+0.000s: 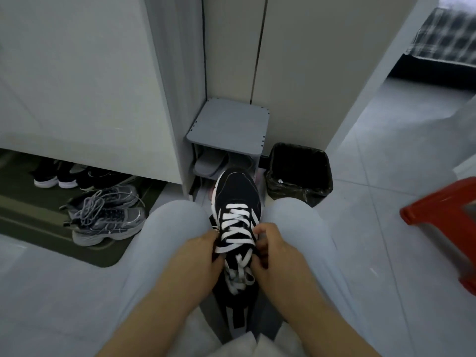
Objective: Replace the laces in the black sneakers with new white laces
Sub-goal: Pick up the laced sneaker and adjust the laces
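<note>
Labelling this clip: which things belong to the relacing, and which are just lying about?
In the job: black sneaker, white lace, left hand, right hand.
Lying about: grey sneakers, black bin, red stool, grey shoe rack.

Pair of grey sneakers [105,215] lies stacked on a dark mat [38,222] at L, w/ dark shoes [55,176] tucked under the cabinet behind. Small grey shoe rack [229,124] stands in the corner, grey slippers [208,164] on its shelf, black lined bin [319,181] just beside it. Red stool [443,210] at R on the tiled floor [386,150]; plaid bed [448,34] far R.
</note>
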`<action>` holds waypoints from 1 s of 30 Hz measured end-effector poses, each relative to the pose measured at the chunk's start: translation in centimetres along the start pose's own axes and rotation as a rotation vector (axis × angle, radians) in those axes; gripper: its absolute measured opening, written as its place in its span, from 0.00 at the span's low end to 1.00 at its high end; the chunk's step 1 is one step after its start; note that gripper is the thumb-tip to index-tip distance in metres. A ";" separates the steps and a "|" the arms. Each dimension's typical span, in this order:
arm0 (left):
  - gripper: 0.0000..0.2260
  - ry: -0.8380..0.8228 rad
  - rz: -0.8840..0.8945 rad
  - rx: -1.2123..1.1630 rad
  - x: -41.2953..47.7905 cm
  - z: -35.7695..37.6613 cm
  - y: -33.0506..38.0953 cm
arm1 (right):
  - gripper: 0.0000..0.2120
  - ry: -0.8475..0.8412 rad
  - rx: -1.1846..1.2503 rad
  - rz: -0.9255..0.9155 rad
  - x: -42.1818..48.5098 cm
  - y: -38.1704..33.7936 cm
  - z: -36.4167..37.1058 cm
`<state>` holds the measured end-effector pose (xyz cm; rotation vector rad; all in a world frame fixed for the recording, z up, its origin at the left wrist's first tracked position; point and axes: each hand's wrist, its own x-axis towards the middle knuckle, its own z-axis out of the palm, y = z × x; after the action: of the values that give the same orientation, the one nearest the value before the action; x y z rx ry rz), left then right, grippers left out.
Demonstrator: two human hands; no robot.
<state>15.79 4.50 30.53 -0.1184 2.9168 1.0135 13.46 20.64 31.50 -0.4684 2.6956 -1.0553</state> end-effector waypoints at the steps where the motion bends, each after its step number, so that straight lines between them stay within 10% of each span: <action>1: 0.07 -0.064 0.016 -0.013 0.2 -0.6 -0.2 | 0.15 -0.020 0.001 0.002 0.2 -0.1 -0.1; 4: 0.06 -0.225 -0.011 -0.157 1.2 -2.6 -0.1 | 0.20 -0.092 0.008 0.005 1.1 -0.5 -0.8; 10: 0.05 0.155 0.042 -0.010 4.6 -3.2 -0.2 | 0.05 0.038 -0.080 -0.086 5.3 -0.5 -2.7; 30: 0.05 0.144 -0.067 0.061 4.8 -1.9 -0.2 | 0.03 0.020 0.032 -0.062 7.4 0.4 -0.8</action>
<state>10.98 2.91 31.57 -0.2955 3.0451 0.9432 6.31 18.68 31.24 -0.5420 2.6935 -1.1230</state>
